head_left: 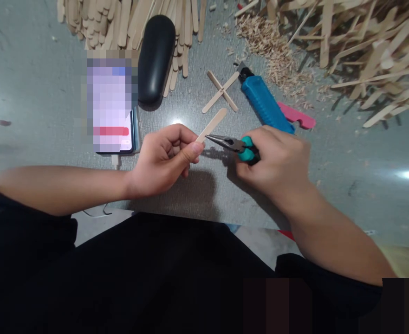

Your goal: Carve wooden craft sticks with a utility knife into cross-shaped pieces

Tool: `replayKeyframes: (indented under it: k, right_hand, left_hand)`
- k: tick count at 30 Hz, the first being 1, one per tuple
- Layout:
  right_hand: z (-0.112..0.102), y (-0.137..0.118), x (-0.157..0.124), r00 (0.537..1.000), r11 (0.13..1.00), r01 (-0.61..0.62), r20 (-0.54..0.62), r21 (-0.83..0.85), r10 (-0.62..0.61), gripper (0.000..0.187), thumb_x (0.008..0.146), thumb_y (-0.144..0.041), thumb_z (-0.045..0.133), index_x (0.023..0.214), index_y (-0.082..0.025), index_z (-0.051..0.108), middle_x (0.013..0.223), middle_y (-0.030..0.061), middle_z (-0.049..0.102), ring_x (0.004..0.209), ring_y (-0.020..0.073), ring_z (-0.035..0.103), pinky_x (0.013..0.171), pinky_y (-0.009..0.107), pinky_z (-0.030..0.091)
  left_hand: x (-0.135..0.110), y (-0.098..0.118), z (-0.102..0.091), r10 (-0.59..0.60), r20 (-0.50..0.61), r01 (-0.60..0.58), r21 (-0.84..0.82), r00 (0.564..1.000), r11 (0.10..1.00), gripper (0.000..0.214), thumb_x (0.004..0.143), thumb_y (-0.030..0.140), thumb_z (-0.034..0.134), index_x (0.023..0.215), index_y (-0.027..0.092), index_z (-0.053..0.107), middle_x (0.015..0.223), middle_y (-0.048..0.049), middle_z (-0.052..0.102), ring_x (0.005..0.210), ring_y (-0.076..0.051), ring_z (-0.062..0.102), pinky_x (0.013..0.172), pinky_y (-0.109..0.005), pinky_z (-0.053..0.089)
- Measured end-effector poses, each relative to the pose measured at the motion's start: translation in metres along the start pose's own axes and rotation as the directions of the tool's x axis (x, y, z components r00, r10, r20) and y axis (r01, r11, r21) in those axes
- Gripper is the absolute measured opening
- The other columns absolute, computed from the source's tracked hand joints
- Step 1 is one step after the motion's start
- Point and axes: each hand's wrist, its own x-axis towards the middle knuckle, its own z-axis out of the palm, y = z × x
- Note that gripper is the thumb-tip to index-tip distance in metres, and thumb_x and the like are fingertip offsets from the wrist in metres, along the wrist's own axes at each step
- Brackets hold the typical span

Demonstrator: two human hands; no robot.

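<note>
Between thumb and fingers, my left hand (169, 157) pinches a flat wooden popsicle stick (214, 123), which points up and to the right. Needle-nose pliers (228, 143) with teal and black handles are gripped in my right hand (277, 157). Their narrow tips meet the stick's edge just above my left thumb; whether they bite into it I cannot tell. Beyond the stick, two crossed popsicle sticks (221, 91) lie on the table as an X. A blue box cutter (265, 102) rests to their right, its blade end near the X.
A phone with a blurred screen (110, 106) stands left, a charging cable (116, 160) at its bottom. Beside it lies a black oblong case (157, 60). Popsicle sticks (124, 23) pile up behind. Wood shavings (274, 55), a pink piece (300, 116) and a heap of loose sticks (374, 55) occupy the right.
</note>
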Motion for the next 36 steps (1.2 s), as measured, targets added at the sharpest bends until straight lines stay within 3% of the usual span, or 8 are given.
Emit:
replayKeyframes:
  k: [6, 13, 22, 26, 28, 31, 33, 36]
  right_hand:
    - [-0.023, -0.011, 0.002, 0.937, 0.926, -0.175, 0.346, 0.334, 0.053, 0.026, 0.093, -0.037, 0.069, 0.073, -0.026, 0.056, 0.059, -0.0013, 0.053, 0.055, 0.0162, 0.045, 0.054, 0.035, 0.034]
    - [-0.035, -0.009, 0.005, 0.614, 0.564, -0.607, 0.781, 0.559, -0.113, 0.051, 0.096, -0.065, 0.080, 0.072, -0.024, 0.061, 0.060, -0.0009, 0.062, 0.054, 0.0146, 0.055, 0.052, 0.031, 0.044]
    - [-0.029, -0.002, 0.007, 0.484, 0.233, -0.760, 0.768, 0.606, -0.419, 0.052, 0.101, -0.060, 0.082, 0.074, -0.020, 0.064, 0.063, 0.0002, 0.066, 0.055, 0.0109, 0.057, 0.056, 0.028, 0.046]
    - [-0.037, -0.005, 0.008, 0.399, 0.265, -0.796, 0.801, 0.544, -0.447, 0.053, 0.101, -0.064, 0.080, 0.076, -0.021, 0.063, 0.064, -0.0005, 0.066, 0.056, 0.0118, 0.057, 0.058, 0.029, 0.049]
    - [-0.040, -0.008, 0.007, 0.425, 0.367, -0.752, 0.828, 0.548, -0.366, 0.050, 0.099, -0.064, 0.081, 0.078, -0.022, 0.064, 0.064, -0.0002, 0.066, 0.058, 0.0138, 0.058, 0.059, 0.030, 0.047]
    - [-0.038, -0.012, 0.002, 0.666, 0.638, -0.540, 0.742, 0.549, -0.075, 0.043, 0.099, -0.057, 0.076, 0.077, -0.025, 0.060, 0.064, -0.0007, 0.060, 0.059, 0.0160, 0.053, 0.058, 0.034, 0.041]
    - [-0.033, -0.013, -0.001, 0.872, 0.846, -0.310, 0.484, 0.433, 0.071, 0.032, 0.100, -0.048, 0.072, 0.080, -0.026, 0.061, 0.068, 0.0016, 0.059, 0.063, 0.0192, 0.053, 0.062, 0.037, 0.038]
    - [-0.023, -0.012, -0.004, 0.985, 0.960, -0.081, 0.170, 0.268, 0.036, 0.010, 0.100, -0.034, 0.069, 0.096, -0.025, 0.068, 0.084, 0.0082, 0.071, 0.078, 0.0276, 0.067, 0.070, 0.042, 0.042]
  left_hand:
    - [0.002, -0.004, -0.001, -0.008, 0.019, 0.009, -0.019, 1.000, 1.000, 0.049, 0.094, 0.064, 0.092, 0.085, 0.021, 0.070, 0.068, -0.0004, 0.072, 0.047, -0.008, 0.059, 0.039, -0.020, 0.048]
    - [0.002, -0.005, -0.004, 0.063, 0.062, -0.062, -0.009, 0.996, 0.998, 0.044, 0.098, 0.057, 0.091, 0.087, 0.021, 0.068, 0.069, 0.0010, 0.072, 0.047, -0.006, 0.059, 0.041, -0.018, 0.048]
    - [0.003, -0.010, -0.006, 0.131, 0.081, -0.133, 0.017, 0.988, 0.991, 0.041, 0.101, 0.053, 0.088, 0.086, 0.022, 0.067, 0.071, 0.0004, 0.074, 0.049, -0.008, 0.063, 0.042, -0.019, 0.050]
    - [0.006, -0.013, -0.007, 0.162, 0.043, -0.162, 0.006, 0.986, 0.987, 0.042, 0.103, 0.055, 0.085, 0.087, 0.022, 0.065, 0.070, 0.0025, 0.072, 0.047, -0.006, 0.061, 0.043, -0.017, 0.051]
    - [0.008, -0.013, -0.007, 0.141, 0.006, -0.141, -0.011, 0.990, 0.990, 0.044, 0.104, 0.057, 0.084, 0.088, 0.022, 0.064, 0.068, 0.0037, 0.070, 0.045, -0.005, 0.059, 0.042, -0.016, 0.050]
    - [0.007, -0.011, -0.006, 0.073, -0.021, -0.074, -0.040, 0.997, 0.996, 0.046, 0.101, 0.060, 0.086, 0.089, 0.021, 0.065, 0.069, 0.0037, 0.070, 0.045, -0.004, 0.058, 0.041, -0.016, 0.050]
    - [0.006, -0.009, -0.006, 0.040, -0.024, -0.042, -0.055, 0.999, 0.998, 0.045, 0.102, 0.059, 0.086, 0.090, 0.020, 0.066, 0.071, 0.0027, 0.071, 0.046, -0.005, 0.059, 0.042, -0.017, 0.051]
    - [0.004, -0.007, -0.005, 0.035, -0.010, -0.035, -0.059, 0.999, 0.998, 0.040, 0.104, 0.055, 0.085, 0.093, 0.020, 0.070, 0.073, 0.0020, 0.071, 0.048, -0.005, 0.060, 0.043, -0.018, 0.054]
